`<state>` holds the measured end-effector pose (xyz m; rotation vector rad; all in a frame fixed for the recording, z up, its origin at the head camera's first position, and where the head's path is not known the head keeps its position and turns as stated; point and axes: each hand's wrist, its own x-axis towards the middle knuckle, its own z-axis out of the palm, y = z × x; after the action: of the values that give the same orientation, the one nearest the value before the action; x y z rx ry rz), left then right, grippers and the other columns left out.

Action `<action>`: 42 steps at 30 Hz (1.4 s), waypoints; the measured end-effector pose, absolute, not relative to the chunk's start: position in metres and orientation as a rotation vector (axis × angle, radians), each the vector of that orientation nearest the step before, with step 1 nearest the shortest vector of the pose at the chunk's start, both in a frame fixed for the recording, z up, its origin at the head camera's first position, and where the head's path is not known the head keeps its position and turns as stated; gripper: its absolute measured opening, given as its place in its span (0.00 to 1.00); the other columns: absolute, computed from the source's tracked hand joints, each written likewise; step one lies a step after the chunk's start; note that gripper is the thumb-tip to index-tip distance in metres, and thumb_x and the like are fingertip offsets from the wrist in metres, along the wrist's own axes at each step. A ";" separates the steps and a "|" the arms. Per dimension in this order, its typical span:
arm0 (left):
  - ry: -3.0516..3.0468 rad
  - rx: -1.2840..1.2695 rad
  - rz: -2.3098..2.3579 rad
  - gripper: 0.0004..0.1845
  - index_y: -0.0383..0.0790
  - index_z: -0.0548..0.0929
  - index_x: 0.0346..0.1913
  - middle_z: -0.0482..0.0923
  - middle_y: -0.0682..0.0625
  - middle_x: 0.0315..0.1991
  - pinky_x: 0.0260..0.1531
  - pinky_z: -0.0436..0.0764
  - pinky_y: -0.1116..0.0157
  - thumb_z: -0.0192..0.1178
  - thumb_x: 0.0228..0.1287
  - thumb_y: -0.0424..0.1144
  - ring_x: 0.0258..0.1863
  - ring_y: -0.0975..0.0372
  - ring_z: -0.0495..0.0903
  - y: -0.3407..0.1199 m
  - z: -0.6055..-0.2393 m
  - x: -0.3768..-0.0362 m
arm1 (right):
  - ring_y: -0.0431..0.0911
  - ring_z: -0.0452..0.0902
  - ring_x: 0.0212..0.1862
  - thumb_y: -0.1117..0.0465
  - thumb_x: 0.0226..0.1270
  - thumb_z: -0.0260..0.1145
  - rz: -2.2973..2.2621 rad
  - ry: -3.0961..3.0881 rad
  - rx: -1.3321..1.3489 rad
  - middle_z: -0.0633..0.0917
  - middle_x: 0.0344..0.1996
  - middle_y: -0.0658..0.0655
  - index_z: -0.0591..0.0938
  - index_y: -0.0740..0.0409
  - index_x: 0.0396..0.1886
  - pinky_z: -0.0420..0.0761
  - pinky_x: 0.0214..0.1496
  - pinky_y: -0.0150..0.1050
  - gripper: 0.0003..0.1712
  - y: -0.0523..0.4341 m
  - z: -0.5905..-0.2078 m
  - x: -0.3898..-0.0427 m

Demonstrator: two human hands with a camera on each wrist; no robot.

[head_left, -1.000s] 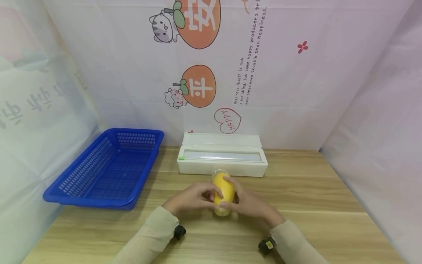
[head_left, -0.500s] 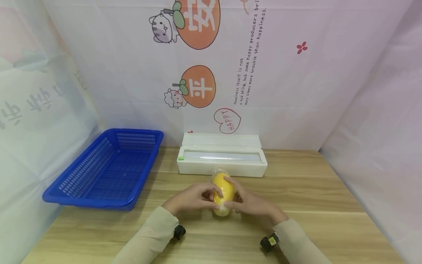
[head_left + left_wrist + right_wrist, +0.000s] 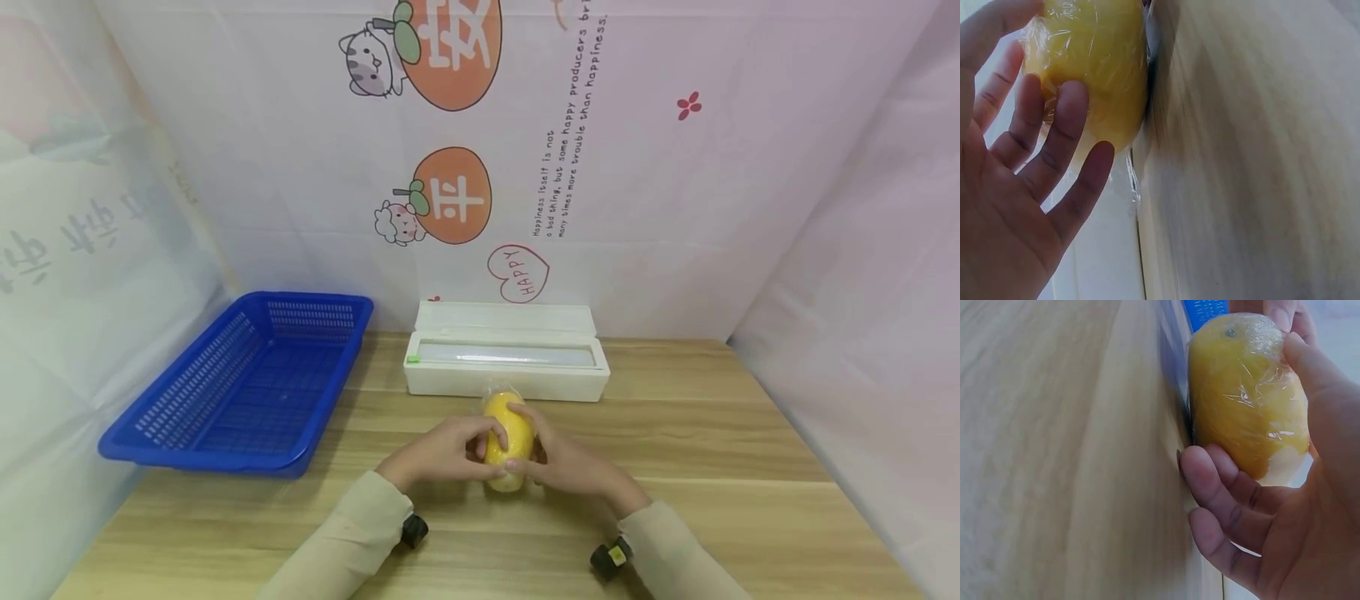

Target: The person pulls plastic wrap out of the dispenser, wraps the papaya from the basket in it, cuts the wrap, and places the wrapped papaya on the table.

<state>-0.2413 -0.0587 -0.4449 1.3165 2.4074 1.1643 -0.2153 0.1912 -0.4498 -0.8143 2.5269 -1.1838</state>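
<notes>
Overhead, I see my left hand (image 3: 442,454) and right hand (image 3: 570,462) gripping the oval yellow fruit (image 3: 508,440) on the wooden table (image 3: 750,500). Only the wrist views reveal its crinkled clear plastic film (image 3: 1254,394).

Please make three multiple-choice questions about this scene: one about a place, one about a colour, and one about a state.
1. Where is the blue basket?
A. left of the white box
B. right of the white box
C. on top of the white box

2. What colour is the fruit between the hands?
A. green
B. yellow
C. red

3. In what state is the fruit?
A. bare
B. cut in half
C. covered in clear film

Answers:
1 A: the basket stands on the table left of the white box.
2 B: all views show yellow skin.
3 C: the wrist views show wrinkled film; the left hand and right hand hold it.
</notes>
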 end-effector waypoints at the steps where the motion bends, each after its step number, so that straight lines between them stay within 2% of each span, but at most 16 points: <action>1: 2.395 1.309 1.176 0.15 0.57 0.77 0.47 0.74 0.55 0.30 0.32 0.78 0.71 0.71 0.62 0.48 0.29 0.69 0.72 -0.059 -0.445 -0.241 | 0.45 0.76 0.40 0.43 0.73 0.63 -1.200 2.513 -0.803 0.77 0.45 0.56 0.48 0.39 0.80 0.80 0.42 0.39 0.46 0.191 -0.450 -0.215; 7: 2.334 1.249 1.236 0.13 0.58 0.78 0.50 0.76 0.57 0.31 0.36 0.80 0.69 0.68 0.66 0.48 0.31 0.68 0.75 -0.062 -0.448 -0.243 | 0.47 0.79 0.29 0.38 0.78 0.50 -1.243 2.500 -0.669 0.80 0.35 0.56 0.48 0.29 0.80 0.81 0.34 0.41 0.37 0.190 -0.454 -0.213; 12: 2.362 1.111 1.277 0.10 0.61 0.77 0.52 0.78 0.57 0.33 0.36 0.79 0.66 0.61 0.72 0.51 0.34 0.65 0.76 -0.065 -0.453 -0.248 | 0.45 0.79 0.29 0.36 0.76 0.52 -1.203 2.557 -0.631 0.81 0.37 0.54 0.44 0.26 0.80 0.81 0.34 0.43 0.41 0.189 -0.453 -0.211; 15: 2.401 0.969 1.329 0.12 0.59 0.76 0.54 0.80 0.55 0.37 0.37 0.80 0.63 0.57 0.74 0.54 0.36 0.63 0.78 -0.067 -0.454 -0.253 | 0.45 0.79 0.37 0.35 0.75 0.54 -1.198 2.594 -0.622 0.82 0.46 0.57 0.42 0.31 0.81 0.81 0.42 0.46 0.45 0.189 -0.452 -0.210; 19: 2.475 0.804 1.382 0.17 0.50 0.77 0.57 0.81 0.53 0.40 0.40 0.81 0.59 0.53 0.76 0.55 0.38 0.61 0.81 -0.067 -0.458 -0.263 | 0.46 0.78 0.50 0.35 0.72 0.58 -1.200 2.661 -0.604 0.79 0.58 0.57 0.42 0.39 0.82 0.77 0.55 0.52 0.50 0.188 -0.452 -0.210; 23: 2.507 0.663 1.371 0.22 0.45 0.80 0.58 0.82 0.53 0.40 0.42 0.81 0.59 0.49 0.77 0.57 0.36 0.61 0.82 -0.065 -0.459 -0.275 | 0.47 0.77 0.52 0.33 0.70 0.59 -1.183 2.695 -0.569 0.80 0.57 0.56 0.42 0.37 0.82 0.78 0.55 0.55 0.52 0.187 -0.454 -0.211; 26: 2.517 0.550 1.347 0.26 0.45 0.82 0.55 0.83 0.52 0.38 0.39 0.82 0.59 0.48 0.75 0.62 0.35 0.61 0.82 -0.063 -0.459 -0.280 | 0.47 0.77 0.52 0.32 0.69 0.59 -1.180 2.692 -0.542 0.79 0.57 0.56 0.42 0.36 0.82 0.78 0.55 0.55 0.53 0.186 -0.456 -0.212; 31: 2.462 0.328 1.314 0.37 0.41 0.84 0.43 0.83 0.47 0.33 0.27 0.81 0.61 0.45 0.68 0.73 0.29 0.56 0.80 -0.060 -0.452 -0.281 | 0.47 0.77 0.51 0.31 0.68 0.60 -1.212 2.678 -0.523 0.79 0.54 0.56 0.42 0.41 0.82 0.77 0.54 0.56 0.55 0.185 -0.459 -0.211; 35: 2.436 0.294 1.284 0.41 0.38 0.83 0.36 0.80 0.46 0.26 0.20 0.77 0.63 0.44 0.66 0.76 0.23 0.57 0.77 -0.059 -0.449 -0.280 | 0.48 0.76 0.51 0.31 0.67 0.61 -1.221 2.677 -0.516 0.79 0.50 0.54 0.43 0.45 0.82 0.76 0.55 0.58 0.56 0.184 -0.461 -0.211; 39: 2.457 0.268 1.239 0.43 0.38 0.84 0.33 0.80 0.46 0.23 0.19 0.75 0.64 0.41 0.65 0.77 0.19 0.58 0.75 -0.062 -0.448 -0.282 | 0.50 0.76 0.54 0.31 0.67 0.61 -1.222 2.677 -0.512 0.79 0.53 0.55 0.44 0.49 0.82 0.76 0.57 0.60 0.57 0.184 -0.462 -0.211; 42: 2.408 0.250 1.215 0.45 0.39 0.86 0.35 0.82 0.45 0.26 0.21 0.78 0.65 0.37 0.65 0.78 0.22 0.58 0.78 -0.063 -0.447 -0.282 | 0.51 0.76 0.56 0.32 0.67 0.61 -1.241 2.669 -0.508 0.79 0.55 0.57 0.45 0.49 0.82 0.74 0.59 0.61 0.56 0.184 -0.460 -0.210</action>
<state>-0.2820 -0.0629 -0.4466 0.2499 2.4076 1.2153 -0.2103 0.1837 -0.4605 -0.5081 2.6688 -1.2414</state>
